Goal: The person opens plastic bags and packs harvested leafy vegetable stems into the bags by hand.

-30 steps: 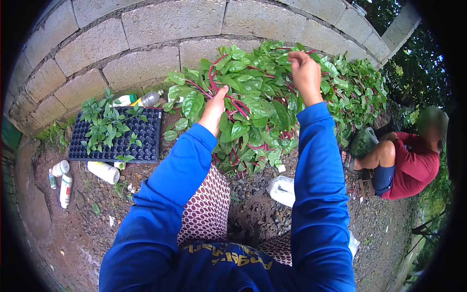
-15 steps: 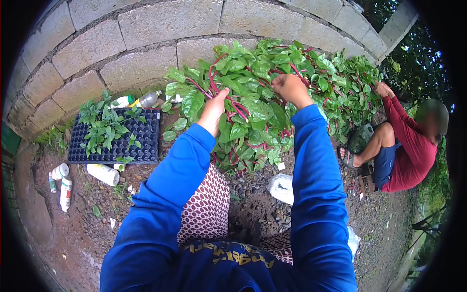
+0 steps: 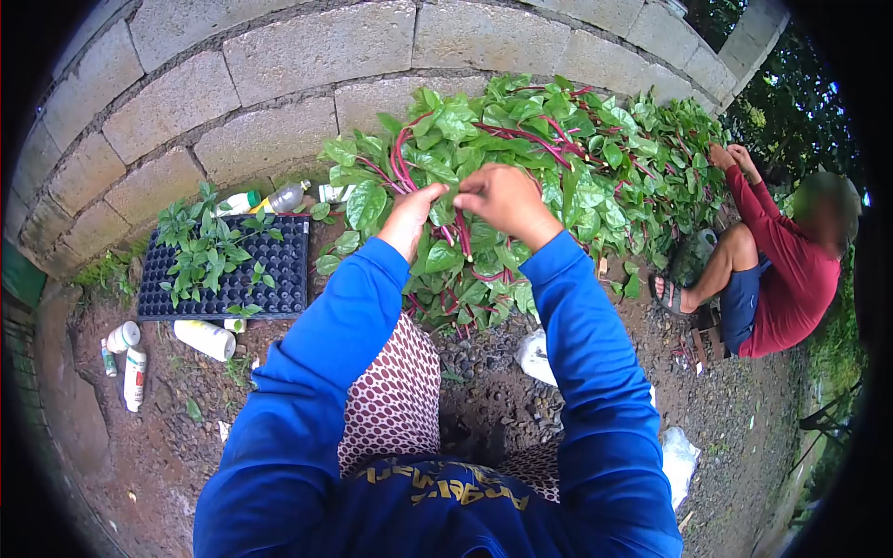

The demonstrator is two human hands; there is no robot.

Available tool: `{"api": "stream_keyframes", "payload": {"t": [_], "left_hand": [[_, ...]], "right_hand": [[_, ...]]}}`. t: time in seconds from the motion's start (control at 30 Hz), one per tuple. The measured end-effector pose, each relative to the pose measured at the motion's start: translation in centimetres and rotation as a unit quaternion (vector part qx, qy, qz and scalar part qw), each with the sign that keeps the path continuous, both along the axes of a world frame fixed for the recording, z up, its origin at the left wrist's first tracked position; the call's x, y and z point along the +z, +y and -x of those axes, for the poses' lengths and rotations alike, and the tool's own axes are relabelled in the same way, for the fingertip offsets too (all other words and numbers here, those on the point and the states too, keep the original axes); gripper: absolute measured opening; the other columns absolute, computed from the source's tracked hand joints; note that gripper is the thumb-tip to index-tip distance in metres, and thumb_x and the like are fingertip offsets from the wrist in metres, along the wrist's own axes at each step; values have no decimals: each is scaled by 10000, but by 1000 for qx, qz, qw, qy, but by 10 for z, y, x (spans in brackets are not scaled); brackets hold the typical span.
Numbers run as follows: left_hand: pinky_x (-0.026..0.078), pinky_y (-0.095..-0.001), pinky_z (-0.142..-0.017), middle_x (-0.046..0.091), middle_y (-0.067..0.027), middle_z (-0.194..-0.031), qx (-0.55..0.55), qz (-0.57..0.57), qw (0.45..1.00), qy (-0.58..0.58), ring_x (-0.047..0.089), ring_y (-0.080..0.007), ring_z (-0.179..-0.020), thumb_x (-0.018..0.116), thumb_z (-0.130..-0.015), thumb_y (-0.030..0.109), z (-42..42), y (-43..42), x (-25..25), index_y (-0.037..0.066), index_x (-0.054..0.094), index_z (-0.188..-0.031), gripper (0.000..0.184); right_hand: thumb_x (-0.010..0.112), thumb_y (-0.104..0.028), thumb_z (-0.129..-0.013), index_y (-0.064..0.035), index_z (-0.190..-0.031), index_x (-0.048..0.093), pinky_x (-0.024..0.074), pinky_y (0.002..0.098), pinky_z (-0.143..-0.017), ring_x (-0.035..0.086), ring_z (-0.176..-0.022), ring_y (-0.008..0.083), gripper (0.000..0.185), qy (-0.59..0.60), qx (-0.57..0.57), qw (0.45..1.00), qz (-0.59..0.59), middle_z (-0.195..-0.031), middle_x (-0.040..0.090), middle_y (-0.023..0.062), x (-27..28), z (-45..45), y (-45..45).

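Red-stemmed leafy greens [image 3: 605,153] lie heaped along the foot of the concrete block wall [image 3: 316,56], ahead of the wearer; left hand [image 3: 412,221] is closed round a bunch of stems [image 3: 463,232] at the near left end of the heap, thumb uppermost, pale stem ends showing; right hand [image 3: 507,200] is just beside the left thumb, its fingers bent together; whether they pinch anything cannot be told.

Handling, as judged: light per stem; leaves [image 3: 369,206] soft, glossy and easily bruised; stems firmer, probably crisp and liable to snap under a sharp bend; possibly slippery if wet; soundest hold is on the gathered stems near their ends, clear of the leaves.

Surface: bare soil and gravel ground [image 3: 726,409], damp-looking and uneven; 1 black seedling tray [image 3: 284,270] to the left, with 1 white bottle [image 3: 205,340] lying beside its near edge; 1 other person [image 3: 791,288] sits to the right, both hands at the heap's far end.
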State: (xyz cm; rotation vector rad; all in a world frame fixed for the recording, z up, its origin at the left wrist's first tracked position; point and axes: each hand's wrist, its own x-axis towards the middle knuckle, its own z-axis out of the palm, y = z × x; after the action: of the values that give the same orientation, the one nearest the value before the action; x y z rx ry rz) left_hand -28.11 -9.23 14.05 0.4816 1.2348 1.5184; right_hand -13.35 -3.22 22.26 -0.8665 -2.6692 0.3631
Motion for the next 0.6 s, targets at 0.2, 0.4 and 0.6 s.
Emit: {"api": "stream_keyframes", "payload": {"t": [0.2,0.4,0.6], "left_hand": [[328,-310,-913,602,-55,-1075,-34,24,996,77,494,-171,-1020,639,-770,362,9,15,-22,81,632,-1050,397],[401,-290,-843,627,-49,-1020,-44,-20,997,63,556,-153,-895,651,-790,334,7,13,-22,47,621,-1056,391],[476,-309,-752,632,-57,-951,-88,-19,989,-116,592,-161,-826,653,-802,453,-3,-4,5,79,615,-1029,439]], "right_hand": [[704,-276,-725,-65,-878,672,496,407,-767,615,-871,312,263,-73,-284,925,-241,-821,652,113,5,-47,114],[699,-193,-713,-64,-752,617,483,418,-665,615,-744,311,158,110,-202,947,-223,-773,616,137,26,-21,47],[645,-61,-704,-31,-824,575,467,435,-664,589,-760,333,142,173,-118,972,-108,-790,585,139,-45,6,-35]]}}
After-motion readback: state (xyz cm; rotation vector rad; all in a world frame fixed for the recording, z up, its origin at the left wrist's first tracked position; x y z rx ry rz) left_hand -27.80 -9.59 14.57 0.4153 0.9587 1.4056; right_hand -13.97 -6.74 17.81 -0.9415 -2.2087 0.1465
